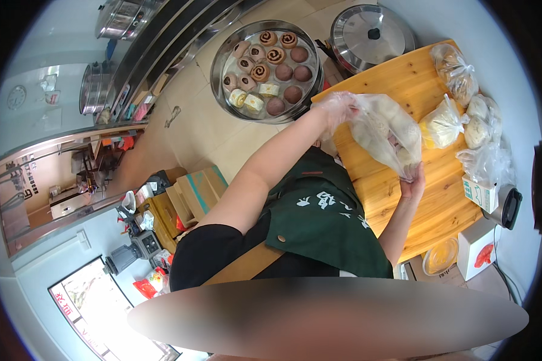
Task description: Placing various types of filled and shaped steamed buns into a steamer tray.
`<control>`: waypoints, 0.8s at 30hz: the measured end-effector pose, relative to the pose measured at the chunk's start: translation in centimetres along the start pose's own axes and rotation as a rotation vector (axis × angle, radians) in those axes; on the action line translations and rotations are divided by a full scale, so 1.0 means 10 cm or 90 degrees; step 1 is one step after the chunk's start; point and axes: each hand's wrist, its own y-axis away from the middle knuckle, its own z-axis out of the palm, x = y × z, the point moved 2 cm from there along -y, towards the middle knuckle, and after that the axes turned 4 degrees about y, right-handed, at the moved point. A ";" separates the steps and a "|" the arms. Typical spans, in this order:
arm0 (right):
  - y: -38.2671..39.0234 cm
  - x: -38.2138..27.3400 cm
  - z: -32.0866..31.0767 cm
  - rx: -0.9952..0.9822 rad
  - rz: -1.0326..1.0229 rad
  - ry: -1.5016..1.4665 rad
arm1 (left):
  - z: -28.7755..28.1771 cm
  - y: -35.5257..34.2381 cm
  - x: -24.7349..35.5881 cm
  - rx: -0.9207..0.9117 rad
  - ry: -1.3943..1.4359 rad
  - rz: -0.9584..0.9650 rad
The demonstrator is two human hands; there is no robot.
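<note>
Above the wooden table [370,198], a clear plastic bag [386,131] with several pale round buns inside hangs stretched between my hands. My left hand [338,110], in a thin clear plastic glove, is closed on the bag's left end. At the opposite end, my bare right hand [412,182] pinches the bag's lower corner. Bunched film hides part of the left fingers. Just right of the held bag sits another tied bag [442,125] with pale yellow contents.
A round metal steamer tray [218,84] holds rolls and buns at the far left. Beside it is a steel lid [373,45]. Along the wall stand more filled bags [454,69], a small carton [479,191] and a black device [510,207]. Cardboard boxes [199,192] lie left of me.
</note>
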 end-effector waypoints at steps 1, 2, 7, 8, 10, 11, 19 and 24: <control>-0.01 -0.01 -0.11 0.004 -0.004 -0.001 | 0.03 0.00 0.03 -0.004 0.000 -0.005; -0.05 -0.02 -0.27 -0.012 -0.024 0.200 | 0.05 -0.01 0.06 -0.024 0.096 -0.047; 0.00 -0.05 -0.05 0.083 -0.088 0.652 | 0.00 -0.12 0.04 -0.224 0.415 -0.150; -0.02 -0.06 -0.11 0.089 -0.121 0.612 | 0.04 -0.13 0.02 -0.085 0.341 -0.117; -0.03 -0.07 -0.12 0.098 -0.152 0.571 | 0.16 -0.04 0.10 0.052 0.263 -0.086; -0.04 -0.08 -0.11 0.116 -0.181 0.465 | 0.19 -0.02 0.11 0.054 0.155 -0.091; 0.04 -0.16 0.37 0.161 -0.277 0.587 | 0.13 0.07 0.41 0.061 -0.424 0.089; 0.06 -0.15 0.52 0.181 -0.301 0.592 | 0.29 0.34 0.61 0.112 -0.500 0.457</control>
